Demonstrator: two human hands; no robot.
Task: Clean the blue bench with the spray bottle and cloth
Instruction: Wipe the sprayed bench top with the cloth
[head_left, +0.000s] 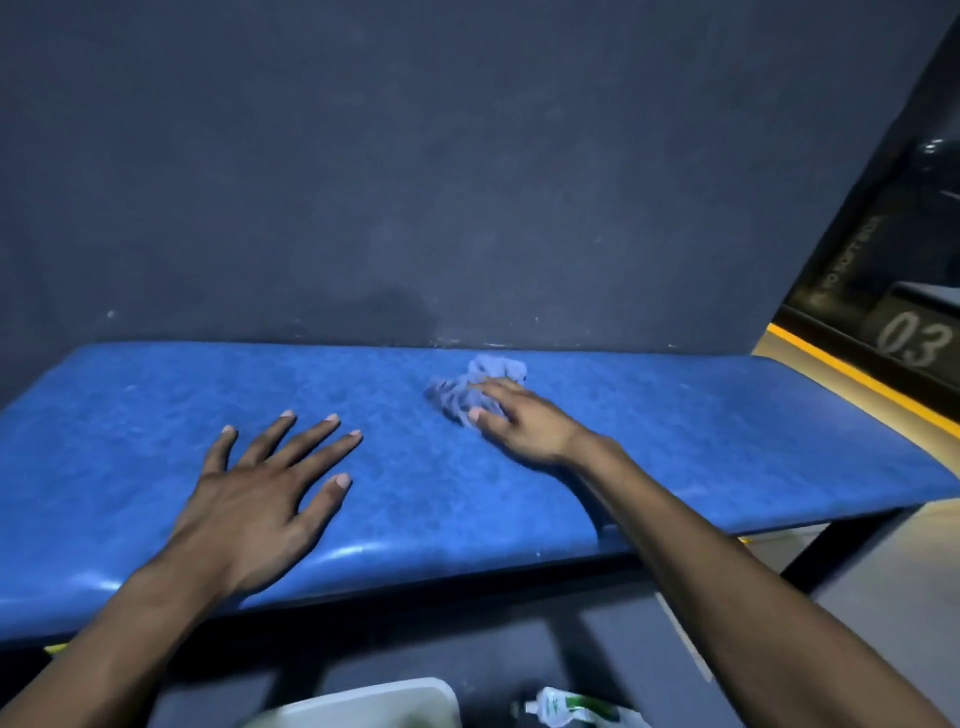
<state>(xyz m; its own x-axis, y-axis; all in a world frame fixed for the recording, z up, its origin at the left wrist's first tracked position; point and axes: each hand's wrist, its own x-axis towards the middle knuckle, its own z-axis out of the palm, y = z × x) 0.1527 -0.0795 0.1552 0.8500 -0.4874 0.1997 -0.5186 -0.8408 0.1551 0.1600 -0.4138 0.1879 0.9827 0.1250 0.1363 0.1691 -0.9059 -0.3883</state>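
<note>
Setting: a dim room is shown, with a dark wall behind a padded blue bench on a dark frame.
Nearest items: a white container and what is judged to be the spray bottle, lying on its side, are seen on the floor below the bench, well short of both hands.
Left hand: it is laid flat on the seat with fingers spread wide; nothing is held.
Right hand: it is pressed on the cloth, fingers partly curled over it; whether the cloth is pinched or only pushed cannot be told.
Cloth position: it is bunched under and just beyond the right fingertips, near the wall-side edge of the seat.
Step in hand: wiping is judged to be under way, spraying apparently done.
Next move: the cloth would need to be swept sideways across the unwiped areas, with pressure kept on it.
</note>
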